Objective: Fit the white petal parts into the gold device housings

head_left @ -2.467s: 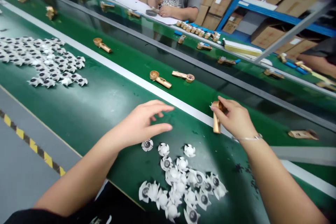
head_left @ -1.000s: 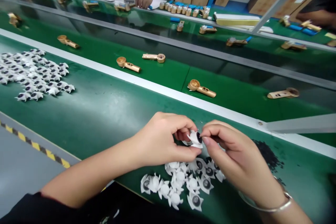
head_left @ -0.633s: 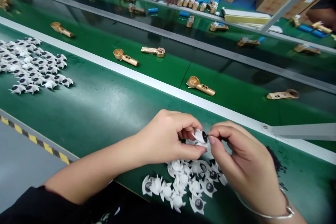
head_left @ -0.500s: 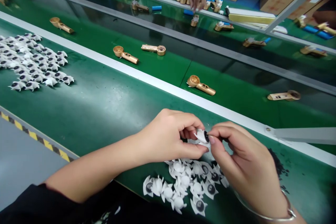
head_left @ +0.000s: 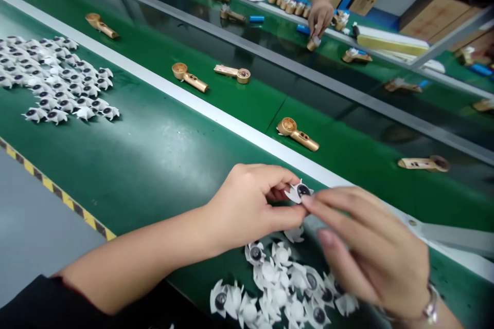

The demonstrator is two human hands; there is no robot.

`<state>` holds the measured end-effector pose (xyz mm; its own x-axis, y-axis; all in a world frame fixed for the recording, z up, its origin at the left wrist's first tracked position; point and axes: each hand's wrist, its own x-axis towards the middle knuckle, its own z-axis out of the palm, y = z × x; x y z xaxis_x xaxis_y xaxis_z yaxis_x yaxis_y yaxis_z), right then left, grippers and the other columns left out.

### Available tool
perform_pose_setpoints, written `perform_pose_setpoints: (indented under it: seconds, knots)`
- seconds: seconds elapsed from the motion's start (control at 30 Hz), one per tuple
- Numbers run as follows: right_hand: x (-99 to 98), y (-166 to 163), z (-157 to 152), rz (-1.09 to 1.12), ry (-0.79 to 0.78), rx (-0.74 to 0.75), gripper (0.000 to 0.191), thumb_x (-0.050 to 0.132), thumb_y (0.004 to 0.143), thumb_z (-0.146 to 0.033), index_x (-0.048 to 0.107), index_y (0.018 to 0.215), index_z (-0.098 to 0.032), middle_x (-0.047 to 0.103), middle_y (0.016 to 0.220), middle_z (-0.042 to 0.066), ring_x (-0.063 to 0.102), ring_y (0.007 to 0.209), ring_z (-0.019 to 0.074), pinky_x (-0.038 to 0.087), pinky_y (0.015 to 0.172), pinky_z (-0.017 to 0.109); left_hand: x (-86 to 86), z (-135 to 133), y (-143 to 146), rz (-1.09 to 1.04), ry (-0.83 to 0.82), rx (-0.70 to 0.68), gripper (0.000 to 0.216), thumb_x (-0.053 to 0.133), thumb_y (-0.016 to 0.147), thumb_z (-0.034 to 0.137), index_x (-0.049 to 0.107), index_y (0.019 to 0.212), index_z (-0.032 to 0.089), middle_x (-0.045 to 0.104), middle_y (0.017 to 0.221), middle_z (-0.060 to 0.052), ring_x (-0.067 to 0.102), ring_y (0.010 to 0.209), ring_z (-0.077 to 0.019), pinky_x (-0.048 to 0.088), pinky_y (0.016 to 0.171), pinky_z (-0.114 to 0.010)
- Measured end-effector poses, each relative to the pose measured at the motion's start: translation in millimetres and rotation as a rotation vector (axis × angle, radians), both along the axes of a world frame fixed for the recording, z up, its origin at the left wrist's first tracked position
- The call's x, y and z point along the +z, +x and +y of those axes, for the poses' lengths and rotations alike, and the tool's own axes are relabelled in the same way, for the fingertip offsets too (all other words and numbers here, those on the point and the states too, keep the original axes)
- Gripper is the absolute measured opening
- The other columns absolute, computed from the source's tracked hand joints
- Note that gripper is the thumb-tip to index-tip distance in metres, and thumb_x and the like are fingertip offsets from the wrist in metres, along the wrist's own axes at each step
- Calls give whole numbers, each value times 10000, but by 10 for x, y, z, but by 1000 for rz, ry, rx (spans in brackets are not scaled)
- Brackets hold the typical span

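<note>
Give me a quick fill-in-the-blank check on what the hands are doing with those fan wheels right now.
1. The left hand pinches one fan wheel whose blades are ____ in colour.
2. The right hand, blurred with fingers extended, wears a bracelet on its ____.
3. The nearest gold casing lies on a belt coloured ____.
Missing words: white; wrist; green.

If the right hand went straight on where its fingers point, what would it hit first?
The white fan pinched in the left hand; the right hand, blurred, seems nearly touching it.
</note>
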<state>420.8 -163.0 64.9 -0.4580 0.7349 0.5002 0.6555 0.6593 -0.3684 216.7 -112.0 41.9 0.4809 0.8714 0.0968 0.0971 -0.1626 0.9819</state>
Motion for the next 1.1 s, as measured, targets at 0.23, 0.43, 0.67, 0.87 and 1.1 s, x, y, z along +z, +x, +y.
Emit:
perform_pose_setpoints:
  seconds: [0.23, 0.43, 0.67, 0.87, 1.1]
  knots:
    - [-354, -657, 2425, -111, -375, -494, 694, 681, 878, -268, 438, 1493, -57, 645, 1301, 200, 633, 1141, 305, 489, 1018, 438, 44, 136, -56, -248, -66, 229, 330, 858, 696, 273, 576, 844, 186, 613, 937, -10, 572, 768, -104, 524, 677, -223]
    - [-493, -1395, 3437, -195, -479, -409, 361, 643, 966, -374, 621, 1261, -166, 629, 1289, 99, 633, 1133, 236, 536, 968, 481, 78, 254, -131, -571, -403, 188, 330, 809, 757, 140, 507, 881, 182, 660, 1123, -50, 617, 803, -76, 521, 724, -213]
    - [-164, -791, 2380, -51, -377, -317, 283, 751, 773, -257, 689, 1040, -187, 734, 1042, 53, 693, 988, 241, 552, 919, 372, 74, 235, -103, -665, -550, 125, 313, 833, 760, 142, 576, 936, 170, 689, 987, -22, 641, 754, -61, 540, 713, -196]
    - [212, -39, 795, 423, -562, -253, 488, 801, 773, -317, 652, 1232, -250, 749, 1183, 62, 750, 1011, 234, 621, 908, 341, 105, 266, -125, -672, -398, 110, 363, 890, 697, 160, 726, 1021, 171, 733, 825, -14, 712, 774, -121, 608, 759, -239]
    - [309, 85, 193, 460, -708, -180, 494, 845, 775, -327, 649, 1227, -288, 766, 1149, 47, 771, 954, 212, 641, 822, 250, -30, 192, -67, -559, -263, -40, 438, 905, 655, 138, 811, 1070, 238, 780, 977, -37, 764, 838, -176, 660, 818, -300]
